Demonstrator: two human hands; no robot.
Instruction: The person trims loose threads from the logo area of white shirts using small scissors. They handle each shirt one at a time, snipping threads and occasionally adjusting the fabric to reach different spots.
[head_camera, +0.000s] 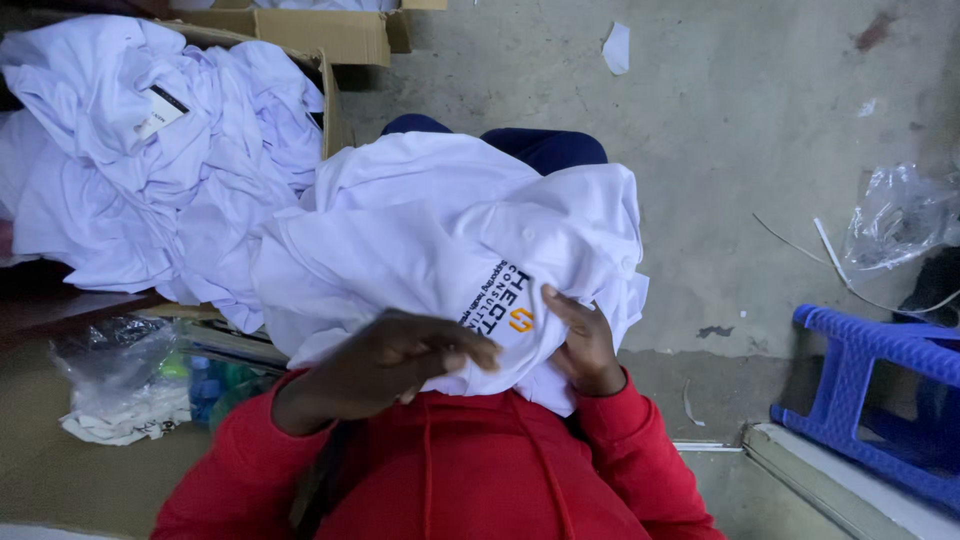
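Observation:
A white polo shirt (440, 220) with a small printed chest mark lies bunched over my lap. My left hand (395, 360) grips its near edge, fingers curled over the cloth. My right hand (585, 345) holds the shirt beside the printed mark, thumb on top. Red sleeves cover both my arms. Dark blue trousers (545, 145) show beyond the shirt.
A heap of white shirts (150, 150) fills a cardboard box (340, 35) at the left. A clear plastic bag (120, 385) lies at lower left, another plastic bag (895, 215) at right. A blue plastic stool (880, 390) stands at the right on the concrete floor (720, 120).

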